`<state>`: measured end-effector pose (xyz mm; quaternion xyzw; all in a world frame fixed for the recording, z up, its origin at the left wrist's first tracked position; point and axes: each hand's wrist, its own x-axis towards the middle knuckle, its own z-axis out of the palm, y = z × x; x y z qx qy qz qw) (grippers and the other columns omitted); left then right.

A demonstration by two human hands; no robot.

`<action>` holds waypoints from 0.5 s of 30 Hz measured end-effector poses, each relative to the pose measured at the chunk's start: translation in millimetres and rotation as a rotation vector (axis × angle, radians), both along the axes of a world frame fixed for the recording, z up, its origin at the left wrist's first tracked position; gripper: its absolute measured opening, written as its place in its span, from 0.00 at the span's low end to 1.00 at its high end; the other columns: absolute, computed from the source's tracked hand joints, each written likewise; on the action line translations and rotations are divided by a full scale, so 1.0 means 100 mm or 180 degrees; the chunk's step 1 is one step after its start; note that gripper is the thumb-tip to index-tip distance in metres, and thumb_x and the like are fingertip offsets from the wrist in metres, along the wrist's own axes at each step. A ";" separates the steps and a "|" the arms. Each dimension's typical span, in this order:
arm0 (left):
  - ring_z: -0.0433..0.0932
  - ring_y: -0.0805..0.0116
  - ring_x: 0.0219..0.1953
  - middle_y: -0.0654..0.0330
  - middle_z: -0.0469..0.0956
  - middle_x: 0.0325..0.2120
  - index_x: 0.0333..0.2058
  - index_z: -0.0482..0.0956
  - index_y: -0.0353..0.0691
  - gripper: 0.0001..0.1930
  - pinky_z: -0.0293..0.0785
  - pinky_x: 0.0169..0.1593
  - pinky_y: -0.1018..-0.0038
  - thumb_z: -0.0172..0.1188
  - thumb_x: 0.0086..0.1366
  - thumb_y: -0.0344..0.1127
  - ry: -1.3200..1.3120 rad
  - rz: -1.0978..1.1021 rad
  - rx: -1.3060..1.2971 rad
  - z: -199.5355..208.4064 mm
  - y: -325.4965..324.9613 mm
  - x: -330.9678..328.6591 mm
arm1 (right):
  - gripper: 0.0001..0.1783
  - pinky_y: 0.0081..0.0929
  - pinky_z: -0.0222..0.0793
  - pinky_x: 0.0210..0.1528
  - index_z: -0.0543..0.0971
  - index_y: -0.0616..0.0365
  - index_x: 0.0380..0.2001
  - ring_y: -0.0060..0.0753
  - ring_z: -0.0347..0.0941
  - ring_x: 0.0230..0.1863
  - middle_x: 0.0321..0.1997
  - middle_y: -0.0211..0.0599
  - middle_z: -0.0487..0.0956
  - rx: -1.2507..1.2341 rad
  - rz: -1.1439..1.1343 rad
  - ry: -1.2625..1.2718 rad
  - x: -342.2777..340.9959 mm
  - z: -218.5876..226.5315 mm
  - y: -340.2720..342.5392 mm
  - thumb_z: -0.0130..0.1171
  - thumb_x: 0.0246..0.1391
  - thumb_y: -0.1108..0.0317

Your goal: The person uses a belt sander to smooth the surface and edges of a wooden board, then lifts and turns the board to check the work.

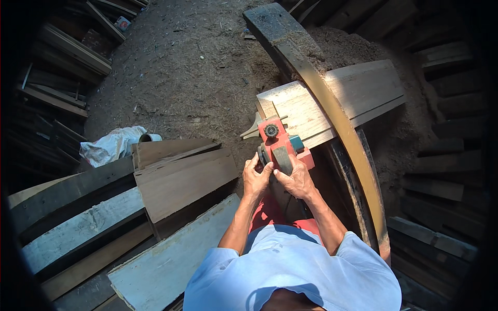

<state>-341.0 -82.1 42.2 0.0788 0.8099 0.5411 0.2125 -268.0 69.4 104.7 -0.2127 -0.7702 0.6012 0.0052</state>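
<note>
Both my hands are on a red electric hand planer (pixel 280 142) with a black round knob on top, held in front of my body. My left hand (pixel 255 178) is closed at the planer's dark left side, its thumb pointing toward the middle. My right hand (pixel 296 179) is wrapped around the rear part beside the grey handle cover. Just beyond the tool lie pale wooden boards (pixel 363 85), partly in sunlight. A long curved-looking beam (pixel 332 106) with a yellowish face passes across these boards, to the right of the planer. The planer's underside is hidden.
Stacked planks (pixel 188 184) and a whitish board (pixel 176 251) lie to my left, by a white sack (pixel 111 146). Wood shavings (pixel 342 49) are heaped around the beam's far end. More timber (pixel 446 160) lines the right side, and planks (pixel 78 49) lean at far left.
</note>
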 end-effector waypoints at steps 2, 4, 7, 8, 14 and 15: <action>0.75 0.66 0.41 0.57 0.76 0.38 0.59 0.78 0.41 0.30 0.73 0.48 0.69 0.72 0.61 0.48 0.0043 -0.0018 -0.0050 0.01 0.02 -0.06 | 0.22 0.37 0.75 0.41 0.75 0.67 0.46 0.42 0.79 0.36 0.37 0.50 0.80 -0.0076 -0.0028 -0.0132 -0.08 0.08 0.02 0.66 0.53 0.63; 0.75 0.66 0.41 0.57 0.76 0.38 0.59 0.78 0.41 0.30 0.73 0.48 0.69 0.72 0.61 0.48 0.0091 0.0014 -0.0046 -0.01 0.02 -0.12 | 0.22 0.40 0.75 0.43 0.75 0.68 0.44 0.48 0.81 0.39 0.38 0.54 0.80 -0.0104 -0.0020 -0.0162 -0.15 0.10 0.03 0.66 0.52 0.63; 0.76 0.64 0.41 0.56 0.74 0.36 0.57 0.79 0.38 0.32 0.74 0.47 0.67 0.73 0.60 0.50 0.0103 0.0050 0.0019 -0.04 0.04 -0.21 | 0.23 0.41 0.75 0.43 0.75 0.69 0.45 0.49 0.81 0.39 0.38 0.55 0.80 -0.0093 -0.0009 -0.0122 -0.24 0.08 0.04 0.66 0.53 0.62; 0.76 0.64 0.41 0.56 0.74 0.36 0.57 0.78 0.38 0.31 0.74 0.47 0.67 0.73 0.60 0.50 0.0078 0.0043 0.0014 -0.02 0.05 -0.25 | 0.23 0.41 0.75 0.44 0.75 0.69 0.45 0.49 0.81 0.39 0.38 0.55 0.80 -0.0113 -0.0002 -0.0138 -0.27 0.08 0.05 0.66 0.53 0.62; 0.77 0.63 0.42 0.55 0.75 0.37 0.58 0.78 0.39 0.31 0.75 0.48 0.67 0.72 0.61 0.49 0.0064 0.0071 0.0075 -0.01 0.10 -0.48 | 0.23 0.35 0.75 0.37 0.75 0.66 0.47 0.36 0.78 0.33 0.36 0.46 0.79 -0.0008 0.0023 0.0038 -0.48 0.00 0.10 0.66 0.55 0.61; 0.77 0.63 0.42 0.55 0.75 0.37 0.58 0.78 0.39 0.30 0.75 0.49 0.67 0.72 0.61 0.49 0.0054 0.0072 0.0050 -0.01 0.11 -0.52 | 0.22 0.32 0.75 0.33 0.75 0.65 0.47 0.30 0.76 0.30 0.35 0.41 0.78 0.0000 0.0017 0.0117 -0.51 -0.02 0.10 0.66 0.56 0.61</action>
